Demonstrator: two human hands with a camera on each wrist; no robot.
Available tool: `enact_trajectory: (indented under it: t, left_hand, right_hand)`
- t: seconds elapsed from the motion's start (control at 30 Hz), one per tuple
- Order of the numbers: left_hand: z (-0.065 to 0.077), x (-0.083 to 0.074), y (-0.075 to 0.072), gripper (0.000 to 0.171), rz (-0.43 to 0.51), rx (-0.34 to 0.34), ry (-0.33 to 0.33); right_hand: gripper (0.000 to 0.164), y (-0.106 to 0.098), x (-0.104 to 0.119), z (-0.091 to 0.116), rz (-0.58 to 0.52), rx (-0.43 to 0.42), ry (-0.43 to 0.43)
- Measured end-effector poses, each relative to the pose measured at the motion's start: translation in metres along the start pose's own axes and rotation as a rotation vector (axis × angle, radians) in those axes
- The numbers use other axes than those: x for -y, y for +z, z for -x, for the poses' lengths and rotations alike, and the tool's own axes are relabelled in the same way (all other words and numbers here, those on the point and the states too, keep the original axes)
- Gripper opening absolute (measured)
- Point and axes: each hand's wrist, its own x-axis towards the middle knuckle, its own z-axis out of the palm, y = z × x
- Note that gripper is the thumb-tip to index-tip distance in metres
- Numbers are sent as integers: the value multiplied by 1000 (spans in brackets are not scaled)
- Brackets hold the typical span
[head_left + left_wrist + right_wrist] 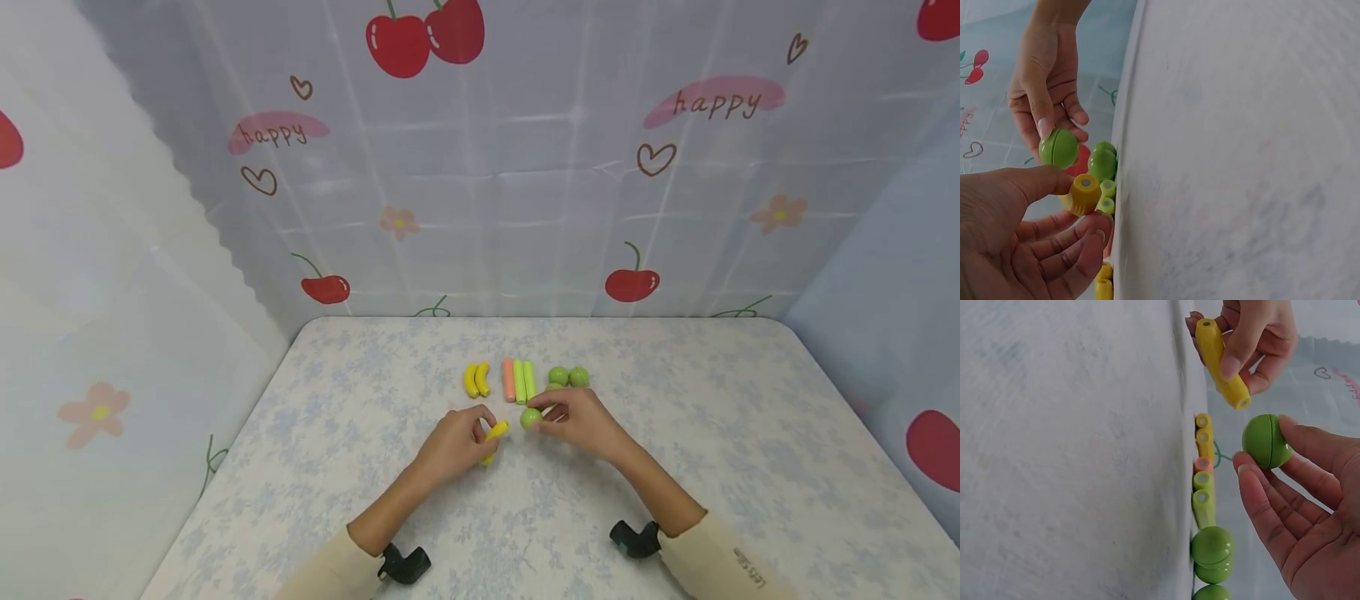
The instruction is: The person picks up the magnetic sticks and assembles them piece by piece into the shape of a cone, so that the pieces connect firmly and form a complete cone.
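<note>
My left hand (456,443) pinches a yellow toy banana (1221,361) between thumb and fingers. A grey dot marks each of its flat ends. Just to the right, my right hand (579,423) holds a shiny green ball (1266,440) at its fingertips; a seam runs around the ball. The two held pieces are close together but apart. Behind the hands lie two yellow toy bananas (476,380), then a salmon stick (509,380) beside two light green sticks (524,382). Farther right are more green balls (567,377), one partly hidden by the right hand.
The pieces lie on a table (360,400) with a pale blue and white pattern. A cherry-printed curtain (495,208) hangs behind the far edge, with more sheeting at both sides. Black wrist devices (405,565) sit at both sleeves.
</note>
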Motion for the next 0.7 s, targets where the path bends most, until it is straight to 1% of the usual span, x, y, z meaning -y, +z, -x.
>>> enact_trajectory:
  t: [0.13, 0.3, 0.37, 0.4, 0.43, 0.5, 0.67, 0.7]
  left_hand:
    - [1, -4, 3, 16, -16, 12, -2]
    - [2, -7, 7, 16, -80, 19, 9]
    - [2, -7, 8, 16, -79, 19, 13]
    - [2, -6, 8, 16, -63, 23, 13]
    - [2, -5, 8, 16, -45, 28, 12]
    - [1, -1, 9, 17, 37, 51, 8]
    - [-3, 12, 11, 19, 327, 155, -44]
    - [-4, 14, 11, 20, 368, 176, -56]
  right_hand:
    - [33, 7, -2, 0, -17, 29, -14]
    - [33, 13, -4, 0, -17, 53, -14]
    - [33, 13, -5, 0, -11, 53, -14]
    - [33, 13, -5, 1, -9, 53, -14]
    - [32, 13, -5, 1, -8, 54, -17]
    - [32, 13, -5, 1, -12, 57, -23]
    - [32, 15, -5, 1, -49, 96, -31]
    - [32, 15, -5, 1, -56, 103, -28]
